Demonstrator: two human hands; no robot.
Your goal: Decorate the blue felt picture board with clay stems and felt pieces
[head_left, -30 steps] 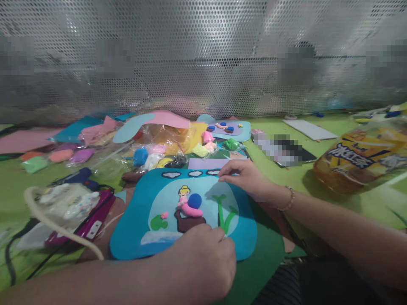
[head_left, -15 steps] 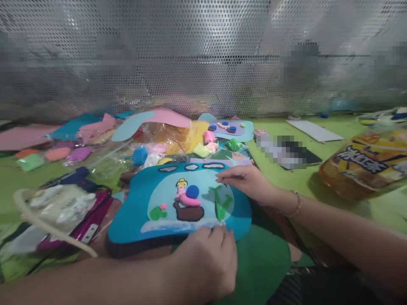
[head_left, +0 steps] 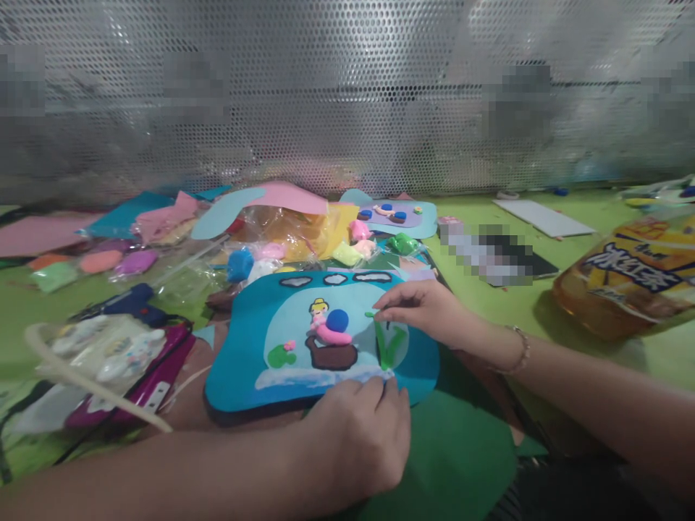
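Dim indoor shot, soft light from approx 12 o'clock. Perforated metal screen [head_left: 347,108] has pale glare streaks at 1 o'clock, and clear bags [head_left: 282,231] glint. Yellow packet [head_left: 624,275] at 3 o'clock drops a soft shadow. Left hand [head_left: 352,434] at 6 o'clock is blurred; felt board [head_left: 244,362] is sharper. Edges bend, wide-angle lens. Pixelated patches at 10 and 2 o'clock.

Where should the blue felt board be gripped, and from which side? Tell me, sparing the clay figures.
Grip the blue felt board by its plain left border, coming from the left: it lies nearly flat, that margin is bare, and the clay figure and green stem sit mid-panel. The left hand holds the near edge; the right hand pinches the stem's tip.
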